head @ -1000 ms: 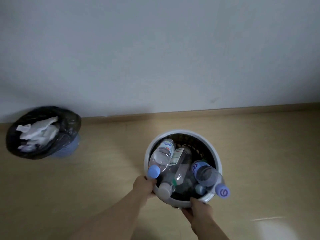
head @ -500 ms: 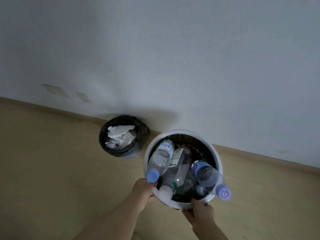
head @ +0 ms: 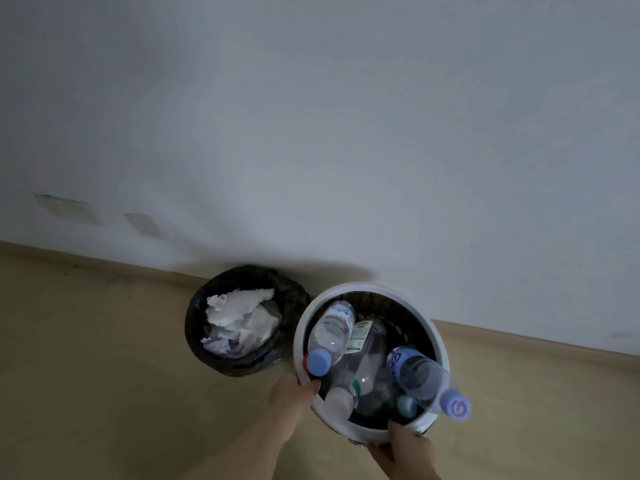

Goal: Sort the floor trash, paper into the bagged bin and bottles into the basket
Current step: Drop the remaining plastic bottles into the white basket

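Basket (head: pixel 363 289) — lower centre, rim gripped by curled fingers of left hand (head: pixel 292 393) and right hand (head: pixel 405 448); overhanging bottle (head: pixel 424 375) — likely spilled if tilted.

I am holding the basket (head: pixel 366 287), white-rimmed and dark inside, by its near rim, my left hand (head: pixel 292 393) gripping the left side and my right hand (head: pixel 406 445) the near edge. Clear plastic bottles are crowding it: a blue-capped bottle (head: pixel 330 336) is leaning on the left rim, a labelled bottle (head: pixel 367 358) is lying in the middle, and a purple-capped bottle (head: pixel 420 375) is poking its neck out over the right rim. Just left of the basket, the bagged bin (head: pixel 242 272) is standing by the wall, its black liner holding crumpled white paper (head: pixel 242 317).
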A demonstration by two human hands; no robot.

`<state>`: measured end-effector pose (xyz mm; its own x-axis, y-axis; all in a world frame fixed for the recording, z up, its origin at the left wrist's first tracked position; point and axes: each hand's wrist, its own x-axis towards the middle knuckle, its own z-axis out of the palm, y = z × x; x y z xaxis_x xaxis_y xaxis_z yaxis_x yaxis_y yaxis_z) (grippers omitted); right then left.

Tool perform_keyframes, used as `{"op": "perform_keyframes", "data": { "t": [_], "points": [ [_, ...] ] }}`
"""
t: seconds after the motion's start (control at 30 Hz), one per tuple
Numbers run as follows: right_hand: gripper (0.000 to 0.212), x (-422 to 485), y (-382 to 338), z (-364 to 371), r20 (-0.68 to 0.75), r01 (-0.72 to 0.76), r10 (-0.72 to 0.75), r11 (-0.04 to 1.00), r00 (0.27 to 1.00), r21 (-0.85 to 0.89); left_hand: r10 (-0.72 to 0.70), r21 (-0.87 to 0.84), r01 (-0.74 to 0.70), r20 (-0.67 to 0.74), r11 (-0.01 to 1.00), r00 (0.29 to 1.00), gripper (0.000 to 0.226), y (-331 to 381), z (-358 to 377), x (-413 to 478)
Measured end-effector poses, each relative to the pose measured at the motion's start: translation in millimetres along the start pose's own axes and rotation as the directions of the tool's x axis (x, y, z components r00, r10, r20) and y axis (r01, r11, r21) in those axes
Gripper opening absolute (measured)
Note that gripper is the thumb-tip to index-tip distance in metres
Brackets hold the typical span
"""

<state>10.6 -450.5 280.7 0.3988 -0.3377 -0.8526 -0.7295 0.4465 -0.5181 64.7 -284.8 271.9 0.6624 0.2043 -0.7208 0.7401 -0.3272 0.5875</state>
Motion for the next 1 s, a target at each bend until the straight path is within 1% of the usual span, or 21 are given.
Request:
{"op": "perform_keyframes", "data": {
  "t": [0.03, 0.07, 0.1, 0.13, 0.17, 0.2, 0.23, 0.27, 0.33, 0.43, 0.5, 0.57, 0.63, 0.67, 0.7, 0.73, 0.77, 0.83, 0.87, 0.93, 1.0],
  "points": [
    [0.015, 10.7, -3.0, 6.1, -0.016, -0.023, 0.024, 0.999, 1.000, 0.041, 0.016, 0.014, -0.016, 0.000, 1.000, 1.000, 0.024, -1.8, 3.7, 11.7],
    [0.020, 18.0, 3.7, 8.5, -0.047, -0.027, 0.024, 0.998, 0.999, -0.057, 0.032, 0.027, -0.032, -0.013, 0.999, 0.999, 0.027, -3.9, 5.8, 22.3],
    [0.026, 30.8, 9.0, 13.1, -0.051, 0.057, -0.074, 0.958, 0.996, -0.282, 0.054, 0.043, -0.053, -0.026, 0.998, 0.998, 0.029, -5.2, 9.5, 34.5],
    [0.025, 38.1, 10.4, 17.2, -0.037, 0.112, -0.139, 0.904, 0.990, -0.412, 0.077, 0.053, -0.075, -0.038, 0.996, 0.996, 0.028, -9.1, 11.9, 44.4],
    [0.020, 46.8, 10.6, 17.1, -0.018, 0.157, -0.180, 0.899, 0.984, -0.409, 0.096, 0.045, -0.094, -0.047, 0.995, 0.994, 0.026, -13.2, 16.9, 54.5],
    [0.017, 54.2, 10.7, 21.5, -0.043, 0.116, -0.130, 0.964, 0.991, -0.241, 0.122, 0.037, -0.120, -0.055, 0.992, 0.991, 0.024, -16.1, 19.1, 62.1],
    [0.016, 58.7, 12.7, 27.7, -0.075, 0.043, -0.050, 0.996, 0.996, -0.084, 0.133, 0.031, -0.131, -0.059, 0.991, 0.989, 0.022, -17.9, 21.4, 67.4],
    [0.014, 64.9, 12.9, 30.7, -0.019, 0.041, -0.041, 0.998, 0.999, 0.042, 0.134, 0.020, -0.133, -0.062, 0.991, 0.989, 0.020, -20.5, 23.2, 72.3],
    [0.014, 77.2, 13.4, 34.4, -0.009, 0.021, -0.019, 0.987, 1.000, 0.159, 0.134, -0.039, -0.136, -0.063, 0.990, 0.989, 0.015, -30.7, 27.6, 80.9],
    [0.015, 95.7, 14.8, 35.1, 0.020, 0.138, -0.140, 0.989, 0.990, 0.051, 0.144, -0.137, -0.155, -0.083, 0.978, 0.986, 0.018, -30.5, 29.8, 88.3],
    [0.020, 98.8, 9.8, 36.5, 0.043, 0.087, -0.088, 0.996, 0.995, 0.011, 0.143, -0.164, -0.157, -0.090, 0.974, 0.986, 0.026, -26.4, 27.5, 89.6],
    [0.020, 99.4, 4.1, 40.7, 0.080, 0.070, -0.067, 0.997, 0.995, -0.042, 0.134, -0.156, -0.138, -0.037, 0.978, 0.990, 0.028, -22.8, 22.2, 86.2],
    [0.019, 104.5, 0.6, 44.6, 0.121, 0.046, -0.040, 0.998, 0.992, -0.052, 0.178, 0.024, -0.179, 0.027, 0.984, 0.984, 0.027, -22.8, 12.4, 83.8],
    [0.019, 107.4, -0.6, 45.3, 0.133, 0.033, -0.026, 0.998, 0.991, -0.051, 0.243, 0.149, -0.245, 0.029, 0.958, 0.970, 0.027, -24.0, 6.3, 84.2],
    [0.020, 110.3, -0.2, 48.4, 0.139, 0.029, -0.020, 0.998, 0.990, -0.059, 0.334, 0.295, -0.320, 0.002, 0.900, 0.943, 0.029, -27.5, -2.6, 86.3],
    [0.020, 112.3, -0.4, 49.7, 0.139, 0.025, -0.017, 0.998, 0.990, -0.062, 0.429, 0.455, -0.364, -0.045, 0.813, 0.902, 0.030, -31.4, -9.9, 87.3],
    [0.020, 113.5, -0.8, 51.1, 0.141, 0.023, -0.015, 0.998, 0.990, -0.056, 0.519, 0.581, -0.360, -0.128, 0.730, 0.845, 0.027, -35.1, -17.1, 88.4],
    [0.021, 118.4, 0.8, 52.8, 0.139, 0.014, -0.008, 0.999, 0.990, -0.046, 0.635, 0.741, -0.260, -0.277, 0.619, 0.721, 0.020, -42.0, -28.1, 92.5],
    [0.020, 120.1, 1.4, 52.6, 0.146, 0.021, -0.012, 0.998, 0.989, -0.060, 0.634, 0.777, -0.191, -0.316, 0.599, 0.706, 0.028, -44.7, -31.7, 95.2],
    [0.018, 122.2, 3.2, 53.0, 0.150, 0.027, -0.019, 0.998, 0.989, -0.053, 0.555, 0.805, -0.103, -0.304, 0.585, 0.774, 0.048, -48.8, -34.3, 103.6],
    [0.017, 123.7, 5.3, 53.8, 0.133, 0.045, -0.039, 0.998, 0.990, -0.043, 0.397, 0.796, -0.021, -0.278, 0.605, 0.875, 0.050, -46.7, -33.2, 114.8]
  ]
}}
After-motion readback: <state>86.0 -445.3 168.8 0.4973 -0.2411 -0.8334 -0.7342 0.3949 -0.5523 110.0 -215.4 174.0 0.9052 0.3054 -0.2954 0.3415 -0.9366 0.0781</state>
